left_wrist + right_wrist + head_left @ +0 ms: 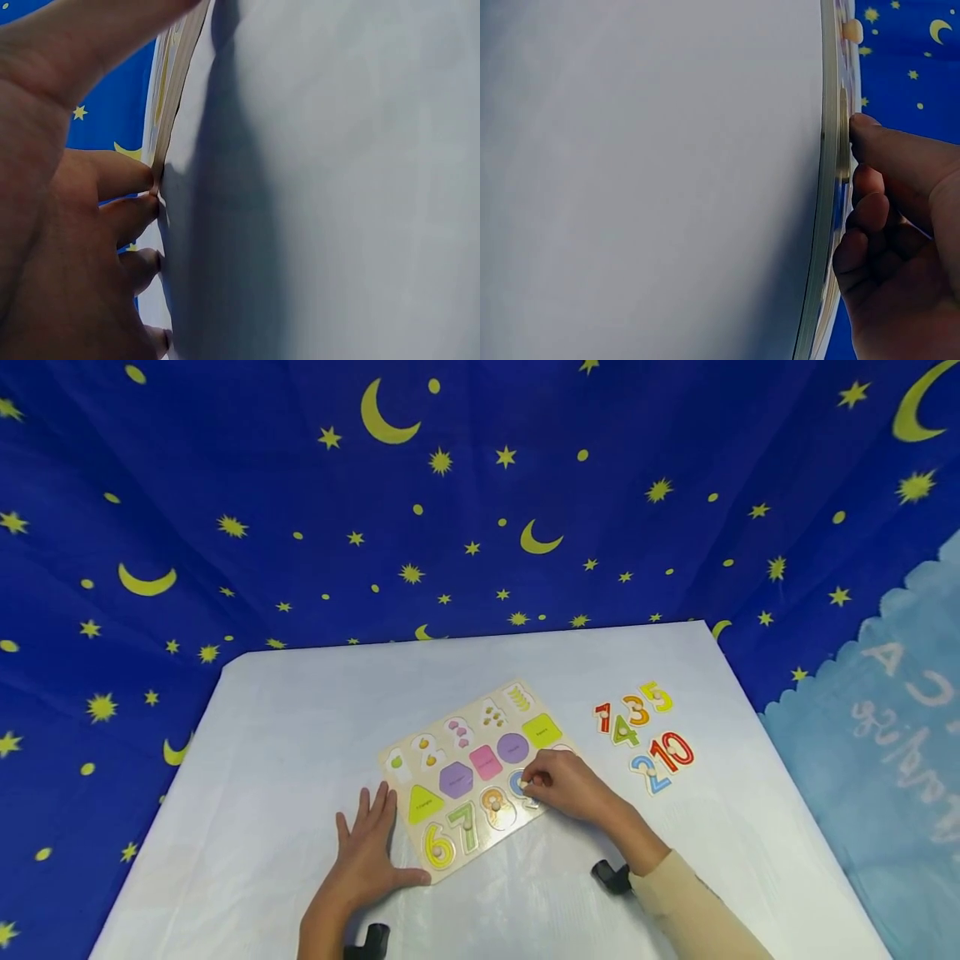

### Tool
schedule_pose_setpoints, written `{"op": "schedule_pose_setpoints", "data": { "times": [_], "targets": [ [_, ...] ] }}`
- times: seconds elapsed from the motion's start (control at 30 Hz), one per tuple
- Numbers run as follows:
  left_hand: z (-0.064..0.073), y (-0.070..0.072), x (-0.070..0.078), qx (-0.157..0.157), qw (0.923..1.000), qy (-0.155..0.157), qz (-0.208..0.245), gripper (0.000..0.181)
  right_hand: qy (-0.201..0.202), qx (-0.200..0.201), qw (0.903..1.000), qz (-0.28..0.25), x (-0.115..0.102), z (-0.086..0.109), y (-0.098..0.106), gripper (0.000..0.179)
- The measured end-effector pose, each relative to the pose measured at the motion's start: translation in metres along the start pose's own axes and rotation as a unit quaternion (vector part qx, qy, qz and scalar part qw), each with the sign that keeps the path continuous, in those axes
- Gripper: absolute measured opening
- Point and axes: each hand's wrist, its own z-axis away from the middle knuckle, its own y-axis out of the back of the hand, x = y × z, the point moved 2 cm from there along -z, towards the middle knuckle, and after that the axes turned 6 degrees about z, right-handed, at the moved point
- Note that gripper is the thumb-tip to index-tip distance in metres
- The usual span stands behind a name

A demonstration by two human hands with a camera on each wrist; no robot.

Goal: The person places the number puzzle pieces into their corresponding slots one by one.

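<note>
Lower right, here's a plain beige fabric sleeve (pixel 697 906) ending short of the bare right hand (pixel 562 783), stubby black fitting (pixel 611 877) beside the cuff; a second black fitting (pixel 369 942) below the bare left hand (pixel 365 857).

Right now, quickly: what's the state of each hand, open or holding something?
Left hand: open, resting against the puzzle board at its left edge.
Right hand: closed, pinching the blue 9.

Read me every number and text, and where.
"6": yellow board piece
"7": green board piece
"8": orange board piece
"9": blue board piece, partly covered
"1": red loose piece
"4": green loose piece
"3": orange loose piece
"5": yellow loose piece
"2": blue loose piece
"10": red loose piece
Shape labels: too small.
"A": light-blue cloth; other lettering unclear.
</note>
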Motion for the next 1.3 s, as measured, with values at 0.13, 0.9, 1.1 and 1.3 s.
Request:
{"op": "schedule_pose_setpoints", "data": {
  "times": [0.13, 0.9, 1.1, 1.3],
  "targets": [
    [-0.0008, 0.0032, -0.0010, 0.002, 1.0000, 0.005, -0.004, 0.143, -0.004, -0.008, 0.9999, 0.005, -0.0014, -0.0048, -0.0008, 0.008],
    [-0.0014, 0.0031, 0.0021, 0.002, 1.0000, 0.005, -0.006, 0.144, -0.023, -0.010, 0.9996, 0.014, -0.0011, -0.0015, -0.0022, 0.010],
    [-0.0016, 0.0002, 0.0010, -0.004, 1.0000, 0.001, -0.006, 0.144, -0.024, -0.014, 0.9995, 0.018, -0.0004, 0.0005, -0.0018, 0.009],
    [-0.0021, -0.0008, 0.0012, -0.006, 0.9999, 0.007, -0.006, 0.144, -0.025, -0.012, 0.9996, 0.007, 0.0005, 0.0007, -0.0012, 0.009]
  ]
}}
